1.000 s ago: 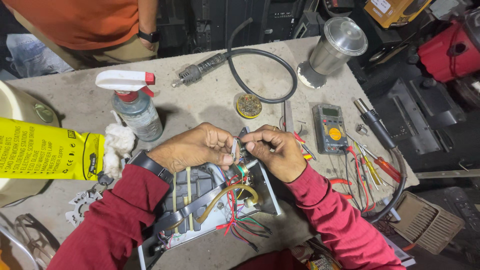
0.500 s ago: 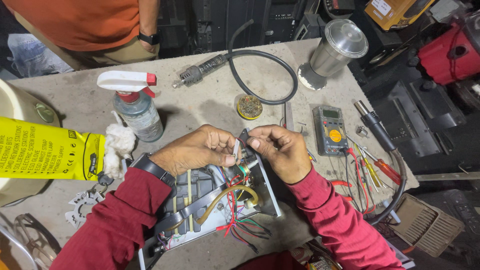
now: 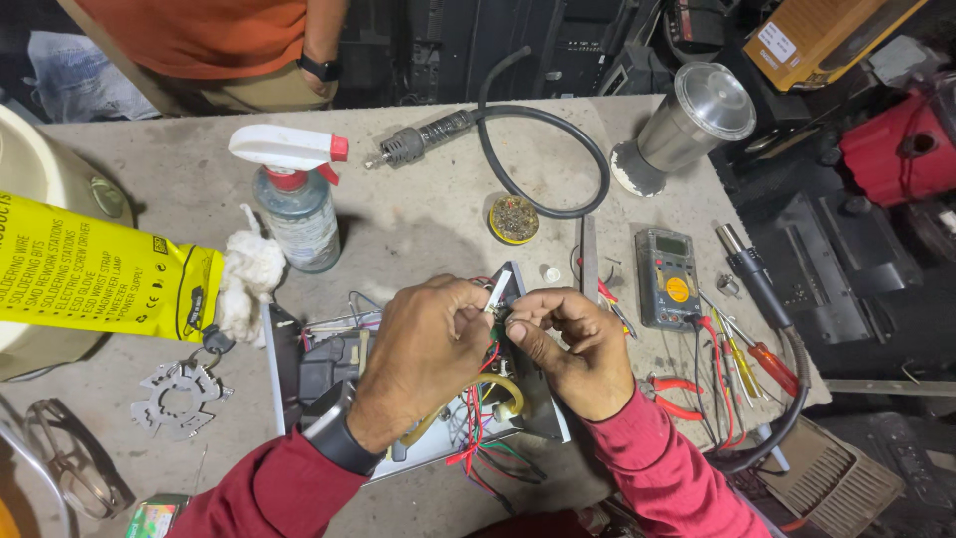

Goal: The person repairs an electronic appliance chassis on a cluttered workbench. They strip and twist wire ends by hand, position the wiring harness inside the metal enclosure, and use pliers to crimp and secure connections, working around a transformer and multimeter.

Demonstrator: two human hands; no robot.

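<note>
Both hands are pinching a small component above an opened grey metal electronics chassis (image 3: 543, 413) lying on the dusty grey workbench (image 3: 418, 224).

The left hand (image 3: 423, 354) is curling over the box, its fingertips closing narrowly on a small pale part (image 3: 497, 291) beside the wiring, seemingly steadying it, while the right hand (image 3: 573, 344) is meeting it from the other side, thumb and forefinger pressing together on the same spot; what exactly sits between the fingers is too small to tell. Red and green loose wires (image 3: 478, 438) are spilling out of the chassis toward the person, keeping the interior reachable. A grey handheld multimeter with an orange dial (image 3: 667, 277) and red-handled pliers (image 3: 675, 396) are lying just beside the right hand, within easy reach. A clear spray bottle with a white-and-red trigger (image 3: 297, 204) is standing well apart behind, and another person in an orange shirt (image 3: 224, 35) is standing at the far edge.
</note>
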